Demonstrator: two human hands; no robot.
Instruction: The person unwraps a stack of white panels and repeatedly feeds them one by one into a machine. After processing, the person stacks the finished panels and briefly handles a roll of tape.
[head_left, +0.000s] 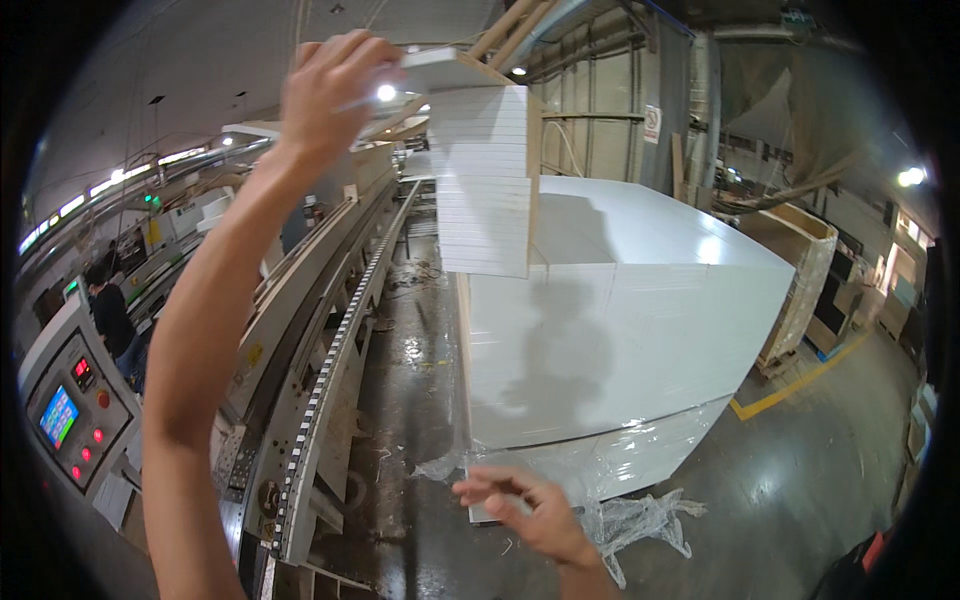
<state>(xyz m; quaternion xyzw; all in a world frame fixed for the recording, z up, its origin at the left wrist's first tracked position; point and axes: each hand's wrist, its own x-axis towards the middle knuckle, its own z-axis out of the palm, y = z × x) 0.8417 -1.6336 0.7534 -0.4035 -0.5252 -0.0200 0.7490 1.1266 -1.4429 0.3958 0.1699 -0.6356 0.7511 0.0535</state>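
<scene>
My left hand [330, 95] is raised high at the upper left, its fingers bent against the left corner of a white board [440, 70]. That board sits askew at the top of a tall, narrow stack of thin white boards [482, 180], sticking out past its left side. Low in front of me, my right hand [535, 510] is empty, fingers apart and pointing left. Behind it stands a big block of white panels [620, 350], partly covered in clear plastic film. Loose crumpled film [645, 525] hangs at its foot, beside my right hand.
A long machine with a toothed conveyor rail [335, 350] runs along the left. A control panel [80, 410] with a screen and red lights stands at far left, near a person in dark clothes [115, 315]. Wrapped pallets [800, 280] stand at right beyond a yellow floor line [800, 385].
</scene>
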